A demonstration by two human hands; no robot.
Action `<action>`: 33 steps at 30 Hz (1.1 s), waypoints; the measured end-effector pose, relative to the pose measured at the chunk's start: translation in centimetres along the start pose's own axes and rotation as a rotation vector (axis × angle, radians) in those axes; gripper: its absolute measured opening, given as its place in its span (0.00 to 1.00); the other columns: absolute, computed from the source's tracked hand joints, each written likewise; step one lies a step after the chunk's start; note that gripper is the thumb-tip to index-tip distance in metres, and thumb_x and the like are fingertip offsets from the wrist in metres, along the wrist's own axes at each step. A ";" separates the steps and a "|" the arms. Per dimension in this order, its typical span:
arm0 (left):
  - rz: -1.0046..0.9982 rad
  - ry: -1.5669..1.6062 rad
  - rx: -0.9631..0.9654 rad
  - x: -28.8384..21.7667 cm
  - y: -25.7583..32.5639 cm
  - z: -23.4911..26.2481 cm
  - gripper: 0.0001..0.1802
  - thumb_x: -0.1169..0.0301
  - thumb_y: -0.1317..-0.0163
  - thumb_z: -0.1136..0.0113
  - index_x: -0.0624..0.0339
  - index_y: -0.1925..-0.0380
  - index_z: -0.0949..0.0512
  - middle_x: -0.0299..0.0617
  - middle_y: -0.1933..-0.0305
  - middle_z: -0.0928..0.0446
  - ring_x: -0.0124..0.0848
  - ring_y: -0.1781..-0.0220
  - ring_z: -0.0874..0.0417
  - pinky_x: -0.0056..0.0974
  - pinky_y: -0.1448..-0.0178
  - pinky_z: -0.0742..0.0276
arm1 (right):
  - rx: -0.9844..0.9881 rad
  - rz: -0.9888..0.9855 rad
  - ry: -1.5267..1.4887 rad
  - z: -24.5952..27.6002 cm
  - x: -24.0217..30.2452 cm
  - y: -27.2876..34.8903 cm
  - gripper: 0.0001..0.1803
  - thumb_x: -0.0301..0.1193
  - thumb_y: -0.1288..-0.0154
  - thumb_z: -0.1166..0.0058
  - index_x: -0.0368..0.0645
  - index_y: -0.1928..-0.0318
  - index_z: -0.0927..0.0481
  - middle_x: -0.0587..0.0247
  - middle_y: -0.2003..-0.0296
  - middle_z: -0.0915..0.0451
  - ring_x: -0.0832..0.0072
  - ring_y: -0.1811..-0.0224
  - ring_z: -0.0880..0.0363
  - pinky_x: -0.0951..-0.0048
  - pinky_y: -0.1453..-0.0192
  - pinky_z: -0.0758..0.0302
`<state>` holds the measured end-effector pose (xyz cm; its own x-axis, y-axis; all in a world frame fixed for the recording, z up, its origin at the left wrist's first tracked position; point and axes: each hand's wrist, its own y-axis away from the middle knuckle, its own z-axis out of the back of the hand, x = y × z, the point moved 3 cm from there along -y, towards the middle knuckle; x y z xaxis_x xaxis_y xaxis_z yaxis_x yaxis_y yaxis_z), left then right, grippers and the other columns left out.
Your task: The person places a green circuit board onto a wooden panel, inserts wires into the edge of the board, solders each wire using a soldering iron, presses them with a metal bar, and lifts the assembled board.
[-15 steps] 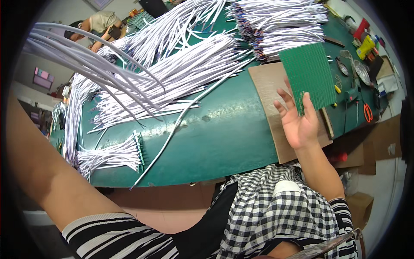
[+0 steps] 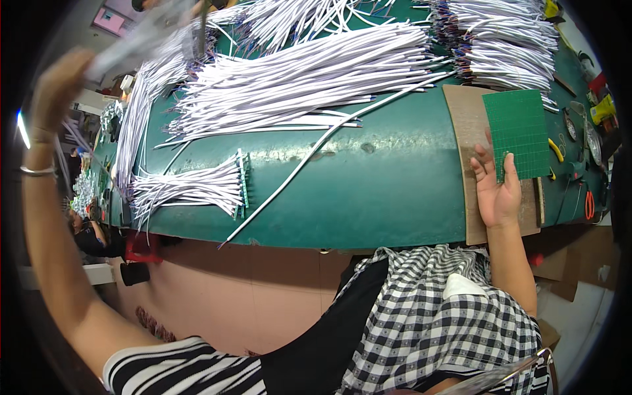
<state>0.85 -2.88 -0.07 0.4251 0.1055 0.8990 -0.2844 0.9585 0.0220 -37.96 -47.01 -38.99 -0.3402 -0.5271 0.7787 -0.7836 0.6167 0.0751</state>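
My left hand [image 2: 62, 85] is raised high at the far left and smeared by motion. Its fingers are closed around a bundle of white cables [image 2: 135, 43], which shows only as a pale blur. Over the right part of the table, my right hand [image 2: 499, 197] grips a green circuit board panel [image 2: 520, 128] by its lower left corner. The thumb lies on the panel's near face, while some fingers are spread to the left. The panel stands nearly upright above a brown board [image 2: 471, 197] lying on the table.
Long white cables [image 2: 309, 79] lie in piles across the green table [image 2: 368, 184]. A shorter bundle with green circuit strips [image 2: 243, 184] rests near the front left; one single cable [image 2: 289, 174] runs diagonally. At the right are red-handled scissors [image 2: 589, 205]. Another person [image 2: 92, 237] is at the far left.
My left hand has come into view at the upper left, and the cables in it have swung up and blurred. The view has shifted left; the panel remains in my right hand.
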 end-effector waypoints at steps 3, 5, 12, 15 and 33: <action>-0.069 0.315 0.116 -13.6 1.6 -3.7 0.09 0.75 0.54 0.40 0.50 0.71 0.25 0.38 0.71 0.27 0.40 0.67 0.22 0.44 0.63 0.28 | 0.012 0.028 0.014 0.6 0.3 0.6 0.24 0.39 0.23 0.68 0.47 0.32 0.41 0.60 0.33 0.38 0.70 0.41 0.30 0.69 0.42 0.29; -0.072 0.490 0.164 -19.5 5.4 -7.1 0.10 0.73 0.55 0.38 0.47 0.71 0.26 0.36 0.71 0.26 0.38 0.66 0.23 0.41 0.61 0.29 | 0.037 0.025 0.026 0.8 0.0 0.5 0.24 0.39 0.23 0.67 0.47 0.32 0.41 0.60 0.33 0.38 0.70 0.41 0.31 0.69 0.41 0.29; 0.146 0.769 0.398 -26.3 10.9 -11.1 0.12 0.78 0.54 0.42 0.51 0.68 0.24 0.39 0.67 0.23 0.40 0.58 0.23 0.45 0.53 0.30 | 0.029 0.018 0.030 1.0 0.0 0.3 0.21 0.36 0.25 0.60 0.42 0.37 0.36 0.62 0.41 0.31 0.64 0.40 0.31 0.65 0.40 0.29; 0.224 0.796 0.507 -22.2 12.6 -13.0 0.12 0.79 0.53 0.45 0.55 0.66 0.21 0.47 0.64 0.21 0.47 0.56 0.22 0.47 0.51 0.27 | 0.028 0.002 0.024 0.9 -0.4 0.0 0.21 0.35 0.25 0.60 0.41 0.37 0.36 0.62 0.41 0.31 0.64 0.40 0.31 0.65 0.39 0.30; 0.012 0.643 1.229 -28.2 10.1 -16.9 0.13 0.72 0.48 0.41 0.54 0.60 0.19 0.52 0.55 0.20 0.50 0.50 0.20 0.46 0.47 0.23 | -0.023 -0.005 -0.025 1.8 -0.1 0.1 0.22 0.36 0.25 0.61 0.42 0.36 0.37 0.59 0.39 0.33 0.65 0.40 0.32 0.66 0.38 0.32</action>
<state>0.53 8.28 -32.54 0.6390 0.5359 0.5518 -0.7138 0.1460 0.6849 -38.96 -47.93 -40.20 -0.3497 -0.5445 0.7624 -0.7730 0.6274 0.0936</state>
